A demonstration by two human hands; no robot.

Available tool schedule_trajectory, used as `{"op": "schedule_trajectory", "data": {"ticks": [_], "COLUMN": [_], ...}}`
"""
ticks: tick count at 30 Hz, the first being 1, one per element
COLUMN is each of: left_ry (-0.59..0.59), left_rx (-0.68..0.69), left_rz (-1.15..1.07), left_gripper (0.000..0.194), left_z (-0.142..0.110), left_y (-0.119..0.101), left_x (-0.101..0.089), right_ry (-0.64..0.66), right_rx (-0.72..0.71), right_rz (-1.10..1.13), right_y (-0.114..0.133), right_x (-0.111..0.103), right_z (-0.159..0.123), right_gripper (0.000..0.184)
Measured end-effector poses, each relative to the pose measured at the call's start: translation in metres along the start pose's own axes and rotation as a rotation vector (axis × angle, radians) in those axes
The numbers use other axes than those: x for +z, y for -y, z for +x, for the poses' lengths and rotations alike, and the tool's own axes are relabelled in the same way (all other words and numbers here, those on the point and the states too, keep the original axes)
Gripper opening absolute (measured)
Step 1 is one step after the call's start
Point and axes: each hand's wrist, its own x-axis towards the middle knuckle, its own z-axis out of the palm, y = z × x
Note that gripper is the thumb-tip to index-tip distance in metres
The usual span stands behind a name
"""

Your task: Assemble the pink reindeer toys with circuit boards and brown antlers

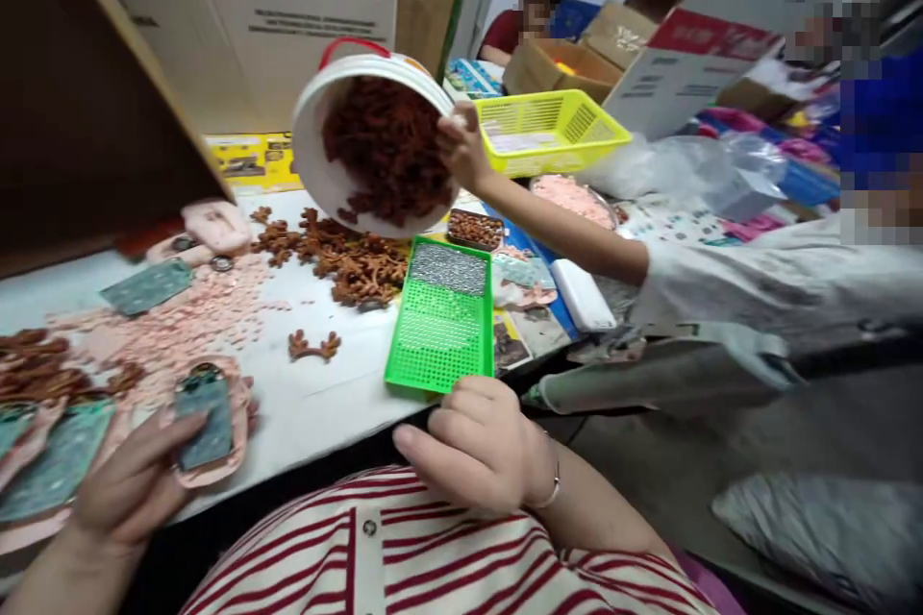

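Left hand (137,476) grips a pink-rimmed oblong piece (206,428) with a grey-green panel near the worktop (317,413)'s front edge, long axis pointing away from the wearer; the farther right hand (480,442) is curled closed, nothing visible inside. "FOOD CO. LTD" reads on the white-and-red cardboard carton (216,43); other print blurs.

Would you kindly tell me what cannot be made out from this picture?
Head view: right hand, palm hidden by curled fingers.
Head view: pink-rimmed piece in left hand, back facing away.
Head view: white bucket, floor covered by brown branching pieces.
Head view: large white carton, small print blurred.
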Motion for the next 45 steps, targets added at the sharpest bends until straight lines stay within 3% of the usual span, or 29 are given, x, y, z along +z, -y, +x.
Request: {"op": "schedule_trajectory", "data": {"ticks": [1,3,7,10,12,15,18,22,24,26,31,33,36,39,45], "left_ry": [-0.019,-0.012,0.102,0.179,0.214,0.26,0.289,0.287,0.288,0.29,0.272,0.265,0.26,0.274,0.35], "left_rx": [0.011,0.002,0.025,0.034,0.035,0.021,-0.01,-0.075,-0.088,-0.086,-0.112,-0.109,-0.102,-0.079,-0.015], "left_rz": [-0.028,-0.072,-0.13,-0.149,-0.16,-0.179,-0.192,-0.206,-0.219,-0.234,-0.249,-0.26,-0.254,-0.239,-0.254], "left_gripper": [0.043,0.035,0.037,0.041,0.045,0.048,0.047,0.043,0.042,0.046,0.052,0.054,0.058,0.059,0.052], "left_z": [0.004,0.013,0.019,0.02,0.021,0.024,0.026,0.028,0.028,0.028,0.028,0.027,0.026,0.026,0.031], "left_y": [0.003,0.007,0.01,0.013,0.015,0.018,0.02,0.022,0.024,0.025,0.023,0.021,0.018,0.017,0.024], "left_x": [-0.005,-0.01,-0.008,-0.009,-0.012,-0.016,-0.017,-0.018,-0.019,-0.019,-0.017,-0.016,-0.015,-0.014,-0.017], "right_ry": [-0.011,0.022,0.292,0.447,0.47,0.367,0.416,0.401,0.389,0.456,0.684,0.77,0.849,0.825,0.784], "right_rx": [-0.033,0.055,0.406,0.695,0.802,0.893,0.9,0.857,0.748,0.686,0.831,0.894,0.901,0.804,0.579], "right_rz": [0.008,0.005,0.0,-0.158,-0.255,-0.225,-0.116,-0.288,-0.271,-0.182,-0.133,-0.15,-0.186,-0.207,-0.03], "right_y": [-0.001,-0.011,-0.058,-0.107,-0.142,-0.188,-0.211,-0.195,-0.18,-0.17,-0.179,-0.186,-0.183,-0.163,-0.12], "right_x": [0.016,0.041,0.08,0.11,0.127,0.146,0.16,0.181,0.196,0.215,0.265,0.274,0.267,0.244,0.203], "right_z": [0.013,0.044,0.108,0.138,0.144,0.138,0.128,0.132,0.142,0.152,0.171,0.176,0.18,0.178,0.16], "right_gripper": [0.015,0.017,0.024,0.022,0.02,0.024,0.033,0.041,0.04,0.042,0.07,0.071,0.052,0.032,0.022]}}
